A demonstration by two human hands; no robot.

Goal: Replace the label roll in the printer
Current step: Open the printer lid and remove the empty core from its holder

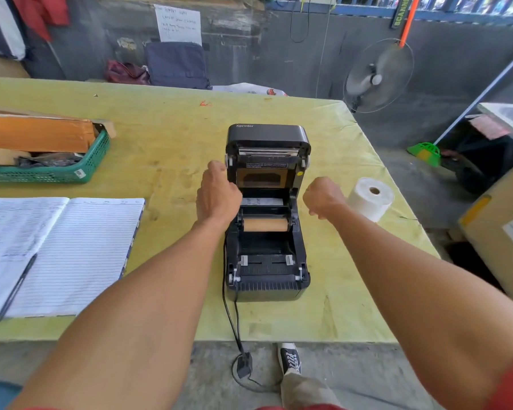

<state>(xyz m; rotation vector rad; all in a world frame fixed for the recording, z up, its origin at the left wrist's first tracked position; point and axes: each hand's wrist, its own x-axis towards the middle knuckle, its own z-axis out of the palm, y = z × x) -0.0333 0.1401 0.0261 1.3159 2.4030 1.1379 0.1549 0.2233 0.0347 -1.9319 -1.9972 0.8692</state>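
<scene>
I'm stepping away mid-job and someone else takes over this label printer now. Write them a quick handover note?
Left hand: at the printer's left side beside the raised lid; fingers hidden, grip unclear.
Right hand: hovers right of the printer, fingers loosely curled, holding nothing.
Things: bare brown core sits in the open bay; new white roll rests on the table, right of the printer.
Done: lid opened.
Left: remove core, load new roll, feed labels, close lid.

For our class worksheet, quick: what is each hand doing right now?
Left hand: at the printer, fingers hidden, cannot tell.
Right hand: loosely curled, holding nothing.
</scene>
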